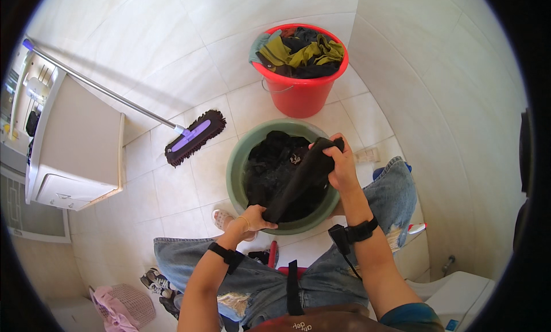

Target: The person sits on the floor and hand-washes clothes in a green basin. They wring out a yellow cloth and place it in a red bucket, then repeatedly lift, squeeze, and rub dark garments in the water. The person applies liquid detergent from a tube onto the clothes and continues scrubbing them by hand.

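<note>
A green basin stands on the floor between my legs, with dark wet clothes lying in water. Stretched slantwise above it is a black cloth garment; its exact kind does not show. My left hand grips the lower end near the basin's front rim. At the upper end, close to the right rim, my right hand has its fingers closed round the fabric. The garment's lower side hides part of the clothes beneath.
Behind the basin stands a red bucket heaped with clothes. A purple flat mop leans at the left, near a white cabinet. Shoes and a pink basket lie lower left. A white toilet is at lower right.
</note>
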Demonstrator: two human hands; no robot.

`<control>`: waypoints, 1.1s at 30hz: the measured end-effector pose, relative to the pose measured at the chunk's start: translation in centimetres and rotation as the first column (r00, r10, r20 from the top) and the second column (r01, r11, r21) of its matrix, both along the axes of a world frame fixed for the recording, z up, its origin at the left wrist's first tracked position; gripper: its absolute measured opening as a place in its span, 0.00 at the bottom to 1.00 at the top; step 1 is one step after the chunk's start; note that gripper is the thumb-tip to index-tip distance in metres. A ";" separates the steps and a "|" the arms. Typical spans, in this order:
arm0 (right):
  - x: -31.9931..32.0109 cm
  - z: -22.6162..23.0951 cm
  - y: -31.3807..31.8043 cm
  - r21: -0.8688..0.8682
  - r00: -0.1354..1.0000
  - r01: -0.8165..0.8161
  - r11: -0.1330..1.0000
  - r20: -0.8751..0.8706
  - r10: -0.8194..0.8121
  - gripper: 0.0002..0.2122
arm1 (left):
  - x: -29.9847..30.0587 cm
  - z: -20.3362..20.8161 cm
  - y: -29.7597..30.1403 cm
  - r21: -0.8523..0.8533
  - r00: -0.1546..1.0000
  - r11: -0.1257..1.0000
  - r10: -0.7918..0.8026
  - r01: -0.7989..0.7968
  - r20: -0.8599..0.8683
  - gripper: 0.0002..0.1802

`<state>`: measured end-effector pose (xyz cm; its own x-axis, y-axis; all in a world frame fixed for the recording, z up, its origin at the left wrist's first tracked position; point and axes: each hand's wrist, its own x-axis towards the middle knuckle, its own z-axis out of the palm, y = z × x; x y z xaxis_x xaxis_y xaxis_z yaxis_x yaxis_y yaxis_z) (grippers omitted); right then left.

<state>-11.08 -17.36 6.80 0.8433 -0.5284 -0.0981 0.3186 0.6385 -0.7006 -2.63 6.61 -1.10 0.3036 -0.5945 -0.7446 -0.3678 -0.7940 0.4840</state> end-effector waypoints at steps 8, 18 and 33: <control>-0.6 2.4 2.4 0.054 0.991 0.092 0.994 0.092 -0.097 0.16 | -0.7 8.7 -0.7 -0.571 0.603 0.217 0.431 -0.792 -0.672 0.21; -1.7 -8.7 13.0 0.542 0.962 -0.032 0.840 -0.212 0.173 0.24 | -2.3 -3.8 -3.4 -0.474 0.389 0.103 0.732 -0.874 -0.559 0.41; -1.1 -24.0 12.2 0.201 0.964 -0.175 0.964 -0.166 0.209 0.11 | -9.2 -3.5 -5.6 -0.769 0.560 0.534 0.778 -0.352 0.284 0.17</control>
<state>-12.21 -5.13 -17.18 0.8852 -0.3168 -0.3407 0.0542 0.7976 -0.6008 -11.84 1.02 -4.60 0.9376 -0.3277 0.1166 -0.2897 -0.5505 0.7830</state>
